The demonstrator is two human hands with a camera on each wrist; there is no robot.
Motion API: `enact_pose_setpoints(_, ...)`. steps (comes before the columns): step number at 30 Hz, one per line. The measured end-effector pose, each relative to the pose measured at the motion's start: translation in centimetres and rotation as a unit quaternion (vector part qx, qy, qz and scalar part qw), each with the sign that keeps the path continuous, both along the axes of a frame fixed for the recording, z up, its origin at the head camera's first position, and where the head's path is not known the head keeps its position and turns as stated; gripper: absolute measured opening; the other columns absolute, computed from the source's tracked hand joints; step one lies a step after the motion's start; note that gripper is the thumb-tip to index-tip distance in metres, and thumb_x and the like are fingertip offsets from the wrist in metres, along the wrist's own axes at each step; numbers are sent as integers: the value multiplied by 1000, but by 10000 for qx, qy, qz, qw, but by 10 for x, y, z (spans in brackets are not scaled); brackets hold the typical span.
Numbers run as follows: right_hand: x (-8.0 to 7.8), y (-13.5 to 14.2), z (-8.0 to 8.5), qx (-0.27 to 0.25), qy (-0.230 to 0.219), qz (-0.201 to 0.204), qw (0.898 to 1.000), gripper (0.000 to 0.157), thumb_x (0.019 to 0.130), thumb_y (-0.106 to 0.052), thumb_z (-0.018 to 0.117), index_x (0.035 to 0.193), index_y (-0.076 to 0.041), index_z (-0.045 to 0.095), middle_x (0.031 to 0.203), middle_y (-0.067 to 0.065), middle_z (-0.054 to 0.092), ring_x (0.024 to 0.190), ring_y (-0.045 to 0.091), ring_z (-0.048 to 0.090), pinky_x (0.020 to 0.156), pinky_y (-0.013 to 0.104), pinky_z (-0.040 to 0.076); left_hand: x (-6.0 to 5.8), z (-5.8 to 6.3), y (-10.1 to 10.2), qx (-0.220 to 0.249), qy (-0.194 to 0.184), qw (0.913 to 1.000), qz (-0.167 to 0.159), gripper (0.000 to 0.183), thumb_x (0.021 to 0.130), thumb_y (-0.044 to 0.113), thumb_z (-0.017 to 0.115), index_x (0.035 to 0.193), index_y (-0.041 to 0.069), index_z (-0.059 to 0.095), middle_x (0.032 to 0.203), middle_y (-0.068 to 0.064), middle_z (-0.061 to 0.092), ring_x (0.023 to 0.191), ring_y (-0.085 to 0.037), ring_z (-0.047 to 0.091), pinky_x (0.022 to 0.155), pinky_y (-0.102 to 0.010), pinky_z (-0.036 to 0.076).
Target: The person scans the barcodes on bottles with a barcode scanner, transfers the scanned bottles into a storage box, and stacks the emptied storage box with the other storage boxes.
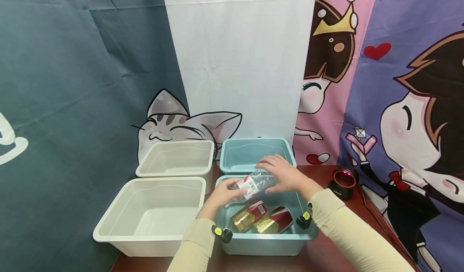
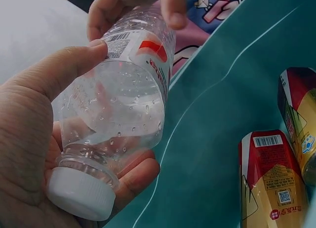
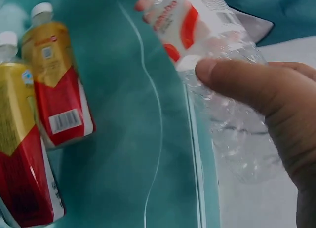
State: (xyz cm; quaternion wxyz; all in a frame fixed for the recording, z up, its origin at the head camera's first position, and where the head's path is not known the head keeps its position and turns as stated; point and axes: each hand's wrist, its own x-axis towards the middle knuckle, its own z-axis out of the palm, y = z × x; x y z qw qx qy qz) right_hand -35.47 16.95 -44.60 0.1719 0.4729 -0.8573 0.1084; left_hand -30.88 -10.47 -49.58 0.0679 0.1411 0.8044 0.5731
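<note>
Both hands hold a clear plastic bottle (image 1: 255, 183) tilted over the near blue bin (image 1: 268, 237). It has a white cap (image 2: 81, 192) and a white label with red marks, and droplets cling to its wall. The left hand (image 1: 225, 193) grips the cap end, thumb along the label. At the bottle's base end, the right hand (image 1: 284, 173) curls its thumb and fingers round the plastic. Below them, two red-and-gold bottles with white caps, one (image 1: 249, 215) left of the other (image 1: 274, 221), lie side by side in the bin.
Behind stands a second blue bin (image 1: 257, 142). Two cream bins, one near (image 1: 145, 238) and one far (image 1: 175, 173), stand to the left. A black device with a red ring (image 1: 343, 181) and its cable sit at the right of the brown table (image 1: 326, 246). A printed cloth hangs behind.
</note>
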Motion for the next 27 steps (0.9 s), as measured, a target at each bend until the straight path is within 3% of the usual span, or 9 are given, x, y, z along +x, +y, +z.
enact_pose_setpoints(3,2,-4,-1,423,499,94,9978,81,65,-44,93,135,-19,59,130,1,60,126,26,51,113,59,33,-1,0,0,-54,-36,10000,-38,51,87,23,78,132,3,64,108,-11,70,84,-16,67,71,-34,61)
enact_pose_setpoints(6,4,-7,-3,608,721,138,9954,73,69,-42,91,132,-20,61,127,-1,63,122,24,55,112,51,38,-1,-1,0,-112,-97,9999,-71,51,86,25,79,132,5,65,109,-9,69,87,-16,66,73,-34,61)
enact_pose_setpoints(9,5,-8,-4,639,728,104,9952,70,71,-40,91,131,-19,63,126,-2,64,120,21,57,109,44,43,-2,-3,0,-136,-135,9998,-99,51,86,25,79,131,5,65,110,-9,69,89,-17,66,75,-35,61)
enact_pose_setpoints(14,5,-8,-4,566,548,54,9969,69,70,-38,91,130,-20,63,126,-2,64,120,21,57,107,45,45,-2,-2,0,12,-198,9997,-125,50,87,24,79,131,5,65,115,-12,68,93,-19,67,77,-36,61)
enact_pose_setpoints(19,3,-4,-4,396,320,-26,9987,67,69,-36,91,128,-21,63,127,-2,64,120,20,57,107,45,44,3,3,0,400,-206,9990,-84,48,93,23,74,133,1,62,120,-17,67,96,-22,68,81,-39,61)
enact_pose_setpoints(22,1,-1,-6,170,205,-71,9996,66,69,-35,91,127,-20,63,125,-1,63,118,21,57,104,47,45,-1,-1,-1,736,-177,9971,-17,47,98,28,67,135,0,60,121,-20,67,93,-24,71,80,-41,61)
enact_pose_setpoints(27,-1,2,-10,-188,88,-146,9997,66,69,-33,91,126,-18,63,123,1,63,115,24,58,101,48,47,-2,-1,-4,1569,-314,9870,135,52,103,35,54,136,-6,55,124,-26,65,91,-26,72,80,-44,61)
